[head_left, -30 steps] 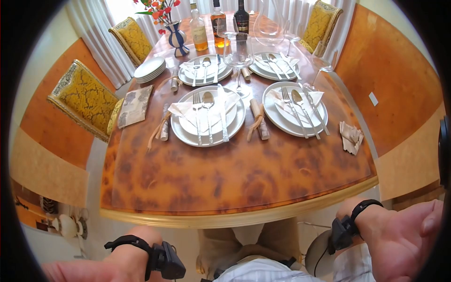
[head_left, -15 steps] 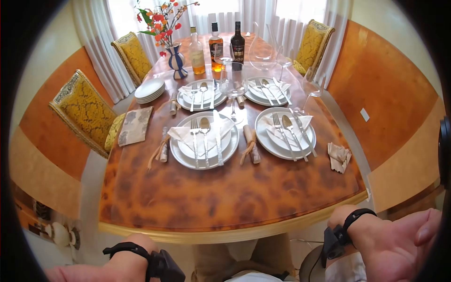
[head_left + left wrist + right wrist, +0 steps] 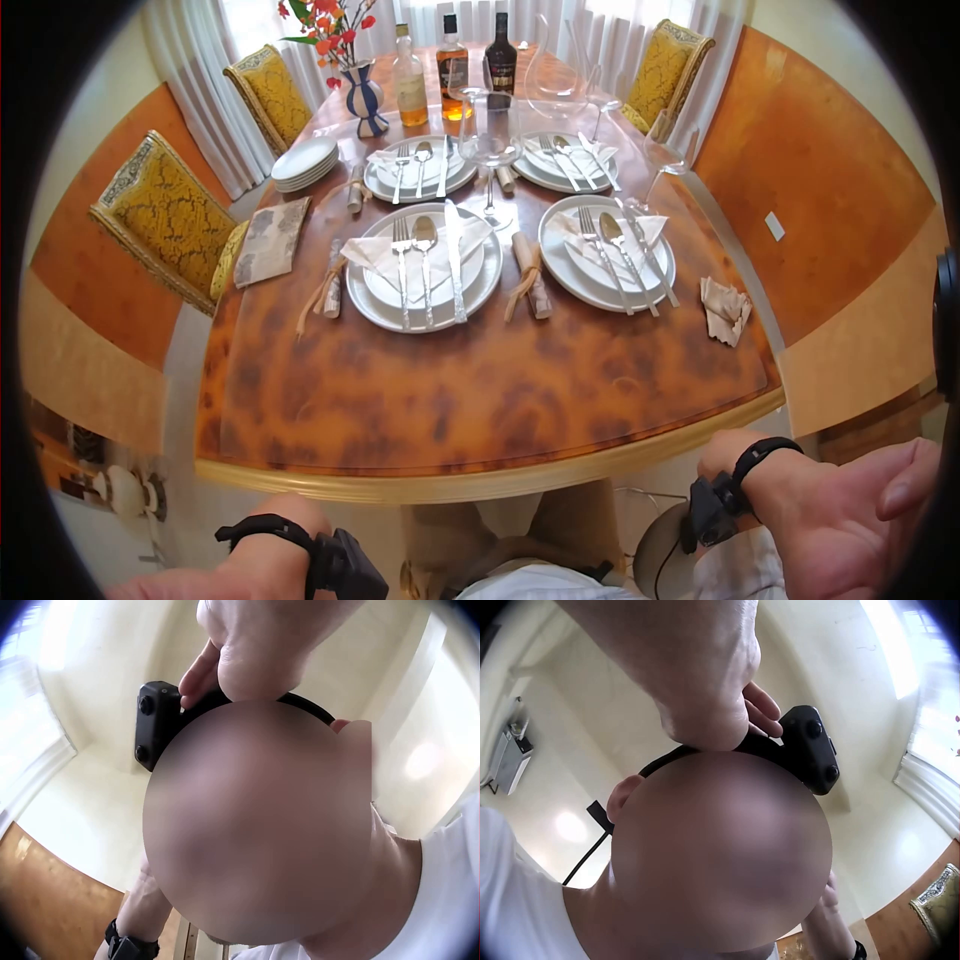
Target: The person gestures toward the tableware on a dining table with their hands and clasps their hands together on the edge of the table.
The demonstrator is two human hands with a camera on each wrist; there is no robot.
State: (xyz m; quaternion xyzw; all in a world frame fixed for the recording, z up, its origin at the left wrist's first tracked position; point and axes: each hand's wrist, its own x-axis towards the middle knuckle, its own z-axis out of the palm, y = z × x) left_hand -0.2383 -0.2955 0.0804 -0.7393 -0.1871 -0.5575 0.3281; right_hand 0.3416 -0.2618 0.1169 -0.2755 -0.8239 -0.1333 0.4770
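Against the head, left hand [image 3: 255,645] and right hand [image 3: 697,675] hold the black headband [image 3: 311,705] in curled grips

On table [image 3: 480,400]: near plate [image 3: 425,268] left of right plate [image 3: 605,255], rolled napkin [image 3: 530,278] between. Wine glass [image 3: 488,140] behind near plate; two far plates [image 3: 420,170] behind that, bottles [image 3: 450,60] beyond. Vase [image 3: 365,95] left of bottles. Crumpled napkin [image 3: 725,310] far right.

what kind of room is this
Most likely a formal dining room in a home. A long wooden table is laid with plates topped by napkins and cutlery, wine glasses and bottles stand further back, and yellow upholstered chairs sit around it by curtained windows.
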